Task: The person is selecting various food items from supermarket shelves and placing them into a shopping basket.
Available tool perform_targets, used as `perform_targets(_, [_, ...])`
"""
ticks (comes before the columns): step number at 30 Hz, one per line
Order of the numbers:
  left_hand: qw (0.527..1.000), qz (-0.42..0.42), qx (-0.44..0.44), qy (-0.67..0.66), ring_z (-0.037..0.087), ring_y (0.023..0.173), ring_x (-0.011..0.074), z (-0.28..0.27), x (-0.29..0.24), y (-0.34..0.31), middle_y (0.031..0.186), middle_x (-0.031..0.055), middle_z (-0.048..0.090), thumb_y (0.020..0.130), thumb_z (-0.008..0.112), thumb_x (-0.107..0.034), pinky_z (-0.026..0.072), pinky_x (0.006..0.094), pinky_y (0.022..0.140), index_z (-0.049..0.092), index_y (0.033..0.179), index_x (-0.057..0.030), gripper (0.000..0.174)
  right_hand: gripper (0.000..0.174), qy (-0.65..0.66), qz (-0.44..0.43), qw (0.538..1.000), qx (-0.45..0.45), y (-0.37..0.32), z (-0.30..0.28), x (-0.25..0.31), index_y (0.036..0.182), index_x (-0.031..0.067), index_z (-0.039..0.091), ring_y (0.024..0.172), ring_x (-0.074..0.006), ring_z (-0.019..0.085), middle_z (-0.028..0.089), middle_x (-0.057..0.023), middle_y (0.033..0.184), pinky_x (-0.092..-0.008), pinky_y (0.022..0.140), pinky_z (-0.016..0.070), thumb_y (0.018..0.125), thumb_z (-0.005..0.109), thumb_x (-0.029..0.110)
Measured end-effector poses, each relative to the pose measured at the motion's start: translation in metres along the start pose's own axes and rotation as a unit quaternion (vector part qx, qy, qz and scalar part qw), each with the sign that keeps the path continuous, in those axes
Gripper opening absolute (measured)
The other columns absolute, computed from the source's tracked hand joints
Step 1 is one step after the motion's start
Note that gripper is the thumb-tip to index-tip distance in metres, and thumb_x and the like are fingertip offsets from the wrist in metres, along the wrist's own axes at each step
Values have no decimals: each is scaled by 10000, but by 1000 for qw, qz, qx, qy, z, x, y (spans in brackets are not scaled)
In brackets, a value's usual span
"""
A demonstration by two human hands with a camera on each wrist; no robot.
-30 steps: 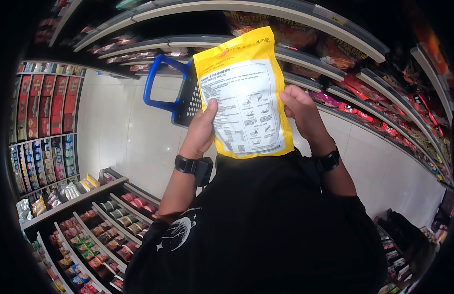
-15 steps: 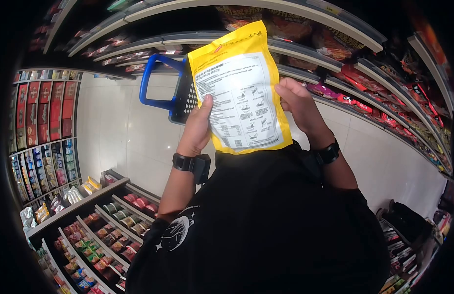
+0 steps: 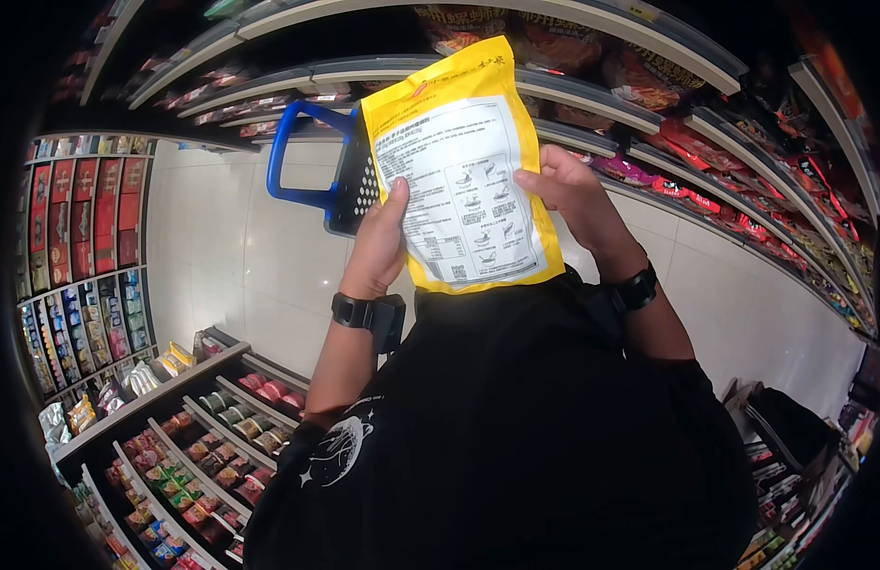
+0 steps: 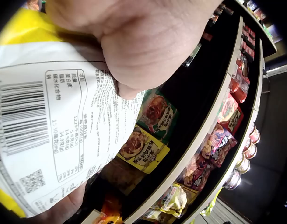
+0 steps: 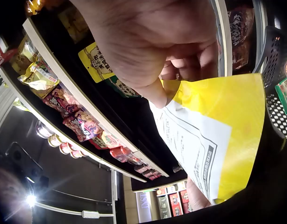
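Observation:
Both hands hold a yellow food pouch (image 3: 449, 275) upright in front of the body, its printed back towards the head camera. A white label with small Chinese text, cooking pictures and a nutrition table covers most of that side; its barcode shows in the left wrist view. My left hand (image 3: 381, 237) grips the left edge, thumb over the label and fingers behind the pouch. On the opposite edge, my right hand (image 3: 575, 195) pinches the pouch, its thumb on the printed side. In the right wrist view the right hand (image 5: 143, 42) has its fingers curled behind the yellow edge.
A dark perforated shopping basket (image 3: 345, 209) with a blue handle (image 3: 280, 161) is beyond the pouch on the left. Shelves (image 3: 649, 161) of packets run along the front and right. Another shelf unit (image 3: 193, 418) with tubs and packets is at lower left. Pale tiled floor (image 3: 269, 256) lies between.
The pouch has shifted slightly up and to the left in the head view. My right thumb has moved further in over the label's edge. Both hands keep hold of the pouch.

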State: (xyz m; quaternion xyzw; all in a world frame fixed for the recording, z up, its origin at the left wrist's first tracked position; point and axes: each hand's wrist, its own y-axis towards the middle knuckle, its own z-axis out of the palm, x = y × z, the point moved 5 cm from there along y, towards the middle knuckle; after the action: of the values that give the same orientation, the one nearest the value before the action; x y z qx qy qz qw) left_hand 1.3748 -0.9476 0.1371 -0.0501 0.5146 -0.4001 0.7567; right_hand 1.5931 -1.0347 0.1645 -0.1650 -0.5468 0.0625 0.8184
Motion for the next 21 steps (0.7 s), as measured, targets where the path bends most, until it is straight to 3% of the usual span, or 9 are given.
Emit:
perform_targets(6, [1000, 6, 8, 1, 573, 1151, 203, 4, -3, -1, 1294, 129, 573, 1004, 509, -354, 446, 335, 994, 449, 1347, 41, 526, 402, -7, 25, 999, 32, 0, 5, -3, 1216, -40, 557, 982, -151, 646, 666, -114, 1140, -278, 876, 492, 913, 662, 202])
perform_targets(15, [1000, -11, 8, 3, 561, 1150, 177, 2, -1, 2, 1276, 118, 585, 1011, 499, -343, 440, 314, 988, 470, 1336, 33, 497, 405, -27, 14, 999, 41, 3, 6, 1, 1226, -39, 570, 1002, -166, 646, 666, -114, 1150, -286, 878, 493, 934, 627, 237])
perform_targets(18, [996, 39, -21, 73, 541, 1143, 154, -6, -9, 9, 1276, 97, 572, 1021, 483, -316, 432, 293, 977, 485, 1336, 10, 453, 345, -75, -45, 995, 51, 4, 10, 19, 1144, -31, 608, 933, -154, 644, 680, -108, 1038, -289, 815, 492, 942, 603, 249])
perform_targets(19, [989, 105, 7, 99, 509, 1157, 151, -10, -17, 16, 1304, 85, 535, 1006, 516, -306, 418, 296, 984, 426, 1388, 1, 498, 316, -144, -71, 985, 64, 9, 8, 21, 1089, -24, 611, 892, -161, 640, 666, -109, 977, -302, 781, 484, 940, 598, 254])
perform_targets(21, [936, 235, -126, 232, 439, 1261, 225, -24, -50, 15, 1437, 146, 393, 891, 697, -265, 377, 355, 1045, 157, 1496, -4, 852, 279, -281, -122, 948, 86, 22, 5, 26, 980, -10, 616, 809, -175, 632, 638, -110, 856, -329, 712, 467, 936, 589, 264])
